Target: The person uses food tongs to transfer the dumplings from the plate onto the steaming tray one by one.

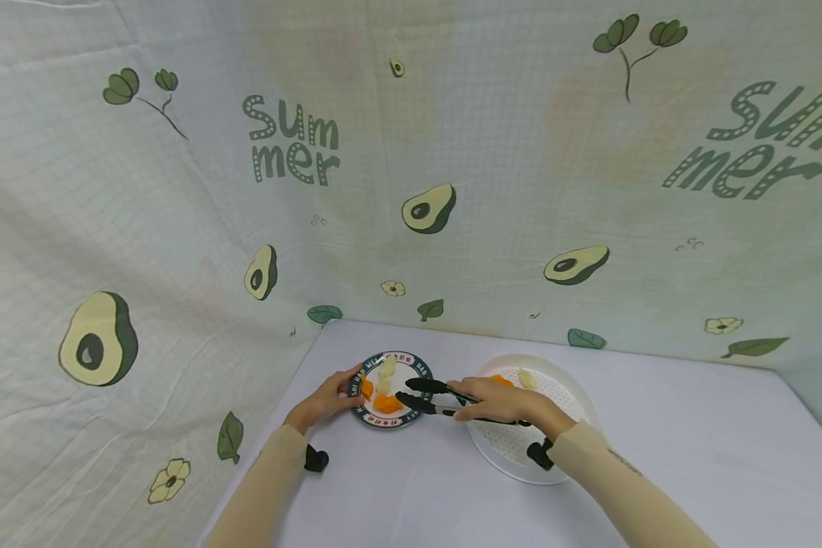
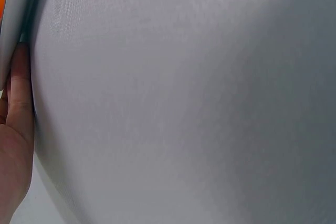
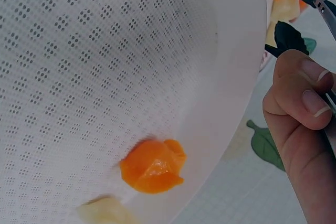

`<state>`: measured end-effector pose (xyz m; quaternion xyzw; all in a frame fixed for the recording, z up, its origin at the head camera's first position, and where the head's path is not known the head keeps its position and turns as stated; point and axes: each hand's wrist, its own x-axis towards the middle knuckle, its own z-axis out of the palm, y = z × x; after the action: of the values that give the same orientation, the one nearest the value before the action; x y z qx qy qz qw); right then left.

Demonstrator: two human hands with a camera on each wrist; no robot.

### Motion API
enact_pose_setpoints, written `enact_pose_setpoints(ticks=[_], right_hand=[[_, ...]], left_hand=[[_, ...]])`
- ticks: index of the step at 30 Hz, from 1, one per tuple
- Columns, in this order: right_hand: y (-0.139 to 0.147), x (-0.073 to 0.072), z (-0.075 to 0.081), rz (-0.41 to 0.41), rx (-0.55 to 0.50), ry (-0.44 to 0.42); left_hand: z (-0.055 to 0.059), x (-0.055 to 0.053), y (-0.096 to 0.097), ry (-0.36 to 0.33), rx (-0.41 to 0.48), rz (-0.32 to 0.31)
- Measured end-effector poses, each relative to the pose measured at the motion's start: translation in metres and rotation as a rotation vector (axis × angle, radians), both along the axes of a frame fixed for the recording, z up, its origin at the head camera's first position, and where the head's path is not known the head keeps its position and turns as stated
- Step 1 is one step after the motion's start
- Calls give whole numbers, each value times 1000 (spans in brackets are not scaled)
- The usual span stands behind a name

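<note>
Left wrist view crops the left hand (image 2: pixel 18 124) gripping a plate (image 1: pixel 403 373); the right hand (image 1: pixel 498 400), gripping tongs (image 1: pixel 426 386), hides their middle.

white table (image 1: pixel 397 487) | left: dark-rimmed plate (image 1: pixel 387 422) | right: white perforated basket (image 1: pixel 559 390)

- We take this for a curtained-off food-handling spot; home or studio, we cannot tell.
- Cloth (image 1: pixel 493 129) printed with avocados and "summer" rises behind the surface's (image 1: pixel 397 487) far edge and along its left edge.
- Near the far left corner we see a plate (image 1: pixel 382 422) of food pieces (image 1: pixel 387 404); right of it, a perforated basket (image 1: pixel 510 449).
</note>
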<state>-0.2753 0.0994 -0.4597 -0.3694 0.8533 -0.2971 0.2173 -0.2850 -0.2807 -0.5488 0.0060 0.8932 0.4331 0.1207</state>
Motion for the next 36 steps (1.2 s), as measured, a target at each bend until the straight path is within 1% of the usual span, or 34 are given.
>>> enact_pose_setpoints(ticks=[6, 16, 23, 30, 36], right_hand=[[-10, -4, -3, 14, 16, -29], [-20, -12, -5, 80, 1, -49], [-28, -9, -5, 38, 30, -105], [-34, -7, -10, 24, 82, -95], [-35, -7, -11, 28, 57, -105]], left_hand=[[1, -1, 1, -7, -15, 3], [2, -2, 1, -10, -11, 5], [1, -1, 0, 9, 7, -11], [1, 1, -1, 11, 17, -15], [1, 1, 0, 11, 17, -3]])
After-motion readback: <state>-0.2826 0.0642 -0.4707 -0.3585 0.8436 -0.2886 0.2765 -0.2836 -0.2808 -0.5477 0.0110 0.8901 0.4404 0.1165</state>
